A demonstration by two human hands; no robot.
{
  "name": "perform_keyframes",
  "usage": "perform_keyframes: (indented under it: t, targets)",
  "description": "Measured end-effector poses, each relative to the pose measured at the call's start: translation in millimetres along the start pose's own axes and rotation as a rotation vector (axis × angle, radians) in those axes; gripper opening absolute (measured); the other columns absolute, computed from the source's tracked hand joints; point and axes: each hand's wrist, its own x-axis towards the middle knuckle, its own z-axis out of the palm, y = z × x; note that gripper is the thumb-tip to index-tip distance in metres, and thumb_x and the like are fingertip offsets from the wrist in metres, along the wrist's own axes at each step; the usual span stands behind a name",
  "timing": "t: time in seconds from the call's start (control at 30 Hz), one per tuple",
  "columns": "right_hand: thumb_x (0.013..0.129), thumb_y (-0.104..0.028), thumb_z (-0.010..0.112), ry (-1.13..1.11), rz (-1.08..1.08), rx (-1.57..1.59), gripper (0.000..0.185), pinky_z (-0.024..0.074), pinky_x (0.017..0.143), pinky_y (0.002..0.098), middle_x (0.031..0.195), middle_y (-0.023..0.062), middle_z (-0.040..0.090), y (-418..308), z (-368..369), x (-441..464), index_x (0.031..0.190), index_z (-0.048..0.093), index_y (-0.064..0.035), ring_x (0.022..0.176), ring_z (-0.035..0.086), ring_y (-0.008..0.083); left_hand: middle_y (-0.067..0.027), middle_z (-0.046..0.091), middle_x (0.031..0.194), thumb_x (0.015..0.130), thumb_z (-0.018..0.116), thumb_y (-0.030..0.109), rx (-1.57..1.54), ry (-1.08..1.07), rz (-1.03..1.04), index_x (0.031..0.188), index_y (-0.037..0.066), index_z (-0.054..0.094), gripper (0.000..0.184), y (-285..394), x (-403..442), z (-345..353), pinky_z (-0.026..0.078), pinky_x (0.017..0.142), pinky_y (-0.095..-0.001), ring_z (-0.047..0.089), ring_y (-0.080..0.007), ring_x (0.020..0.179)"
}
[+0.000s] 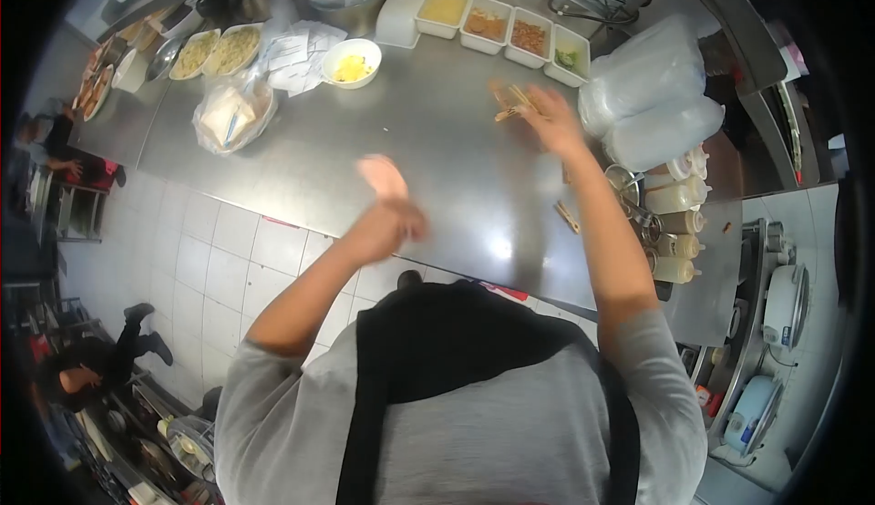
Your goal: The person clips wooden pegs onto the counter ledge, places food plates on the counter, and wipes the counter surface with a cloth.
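Left fingers [412,217] closed on pink item [382,175], right fingers [538,102] at wooden clips [507,115], grip unclear; sheets [289,50] illegible.

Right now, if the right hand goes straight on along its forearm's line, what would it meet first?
Past the blurred wooden pieces at its tip, the right hand would probably meet the tray of brown bits first, though depth is unclear.
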Motion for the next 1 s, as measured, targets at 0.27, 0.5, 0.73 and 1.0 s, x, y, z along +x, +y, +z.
perform_keyframes:
  t: [0.27, 0.5, 0.73, 1.0]
  targets:
    - [0.086, -0.058, 0.034, -0.122, 0.205, -0.454, 0.054, 0.0014, 0.101, 0.0652, 0.149, 0.0087, 0.009, -19.6, 47.6, 20.6, 0.136, 0.029, -0.0388, 0.134, 0.002, 0.043, -0.0086, 0.061, 0.084, 0.069, 0.047, -0.013, 0.005, 0.283, -0.113, 0.089, 0.002, 0.062, 0.029, 42.9, 34.3, -91.7, 0.047, 0.075, -0.029, 0.059, -0.0221, 0.082]
    - [0.09, -0.049, 0.035, -0.049, -0.101, -0.525, 0.046, 0.0036, 0.101, 0.066, 0.148, 0.0072, 0.013, -23.7, 66.2, -57.7, 0.135, 0.032, -0.0388, 0.133, 0.009, 0.0432, -0.0136, 0.062, 0.101, 0.074, 0.044, -0.005, 0.254, 0.582, 0.131, 0.098, 0.004, 0.063, 0.032, 13.4, 165.6, -105.0, 0.048, 0.078, -0.0329, 0.061, -0.0283, 0.089]
    - [0.086, -0.037, 0.049, 0.021, -0.354, -0.527, 0.051, 0.0117, 0.099, 0.0659, 0.145, 0.0045, 0.024, -28.8, 57.4, -75.1, 0.134, 0.038, -0.0246, 0.133, 0.019, 0.0358, -0.0073, 0.055, 0.12, 0.077, 0.052, 0.008, 0.596, 0.124, 0.346, 0.112, 0.012, 0.059, 0.036, -66.8, 275.7, -15.0, 0.044, 0.09, -0.0342, 0.05, -0.0263, 0.113]
    - [0.084, -0.042, 0.05, -0.147, -0.459, -0.475, 0.055, 0.0105, 0.101, 0.0654, 0.14, 0.0007, 0.034, -41.1, 52.2, -56.7, 0.134, 0.038, -0.0214, 0.133, 0.023, 0.0293, -0.0107, 0.055, 0.118, 0.086, 0.053, 0.031, -0.588, -0.11, -0.161, 0.127, 0.006, 0.043, 0.049, -97.1, 227.5, -48.5, 0.044, 0.085, -0.0322, 0.052, -0.0227, 0.109]
